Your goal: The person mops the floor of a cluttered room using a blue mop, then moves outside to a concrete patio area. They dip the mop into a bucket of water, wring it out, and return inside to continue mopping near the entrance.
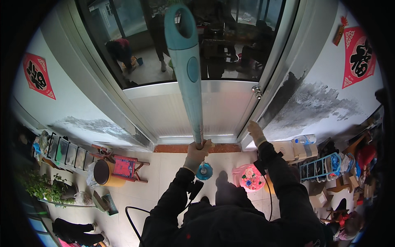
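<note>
My left hand (196,155) is closed round the shaft of a spin mop, below its long teal handle (187,71). The handle rises toward the camera and has a hanging loop at its top end. Under my left hand, the round blue mop head (204,171) is low by the tiled floor; whether it touches is not plain. My right hand (256,132) is held out beside the right door jamb, below the round metal knob (257,92) and apart from it. Its fingers look partly curled, and no object shows in them. Ahead stands a door with a white lower panel (185,108) and dark glass above.
A folding stool (125,168) and a yellow round stool (115,180) stand left, near a potted plant (46,188). Right are a pink stool (251,177), cardboard boxes (304,149) and a blue wire rack (321,166). Another person's legs (78,231) show lower left.
</note>
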Action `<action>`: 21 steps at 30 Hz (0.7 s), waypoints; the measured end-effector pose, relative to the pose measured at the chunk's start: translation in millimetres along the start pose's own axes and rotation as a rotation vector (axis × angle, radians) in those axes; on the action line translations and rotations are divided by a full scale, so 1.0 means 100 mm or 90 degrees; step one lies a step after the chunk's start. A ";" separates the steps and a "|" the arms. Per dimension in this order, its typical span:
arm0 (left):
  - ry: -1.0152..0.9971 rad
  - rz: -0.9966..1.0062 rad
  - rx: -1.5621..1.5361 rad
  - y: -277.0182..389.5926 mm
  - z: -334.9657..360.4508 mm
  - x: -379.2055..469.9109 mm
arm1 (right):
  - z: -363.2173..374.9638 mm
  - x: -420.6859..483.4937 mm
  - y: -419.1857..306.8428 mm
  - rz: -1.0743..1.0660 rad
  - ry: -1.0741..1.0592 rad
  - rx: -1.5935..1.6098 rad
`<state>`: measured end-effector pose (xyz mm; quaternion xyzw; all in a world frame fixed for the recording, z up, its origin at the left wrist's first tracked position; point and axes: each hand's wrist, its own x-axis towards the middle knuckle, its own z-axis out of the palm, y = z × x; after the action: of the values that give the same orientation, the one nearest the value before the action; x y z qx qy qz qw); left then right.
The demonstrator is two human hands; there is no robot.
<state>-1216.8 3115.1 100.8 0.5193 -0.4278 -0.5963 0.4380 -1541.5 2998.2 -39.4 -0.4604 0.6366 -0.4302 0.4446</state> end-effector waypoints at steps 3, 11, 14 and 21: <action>0.109 0.050 -0.009 -0.04 -0.31 0.59 | -0.48 1.33 0.15 0.210 0.133 0.212; 0.254 0.095 0.087 0.23 -0.81 1.85 | -0.18 2.52 -0.08 0.200 0.425 0.227; 0.271 0.089 0.066 0.28 -1.02 2.14 | -0.07 2.40 -0.22 0.124 0.429 0.384; 0.306 0.045 0.069 0.38 -1.36 2.47 | -0.16 2.57 -0.37 0.243 0.356 0.609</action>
<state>-1097.9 2859.5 64.0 0.6537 -0.3605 -0.4163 0.5190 -1595.8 2743.8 -44.4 0.0452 0.5361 -0.6874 0.4880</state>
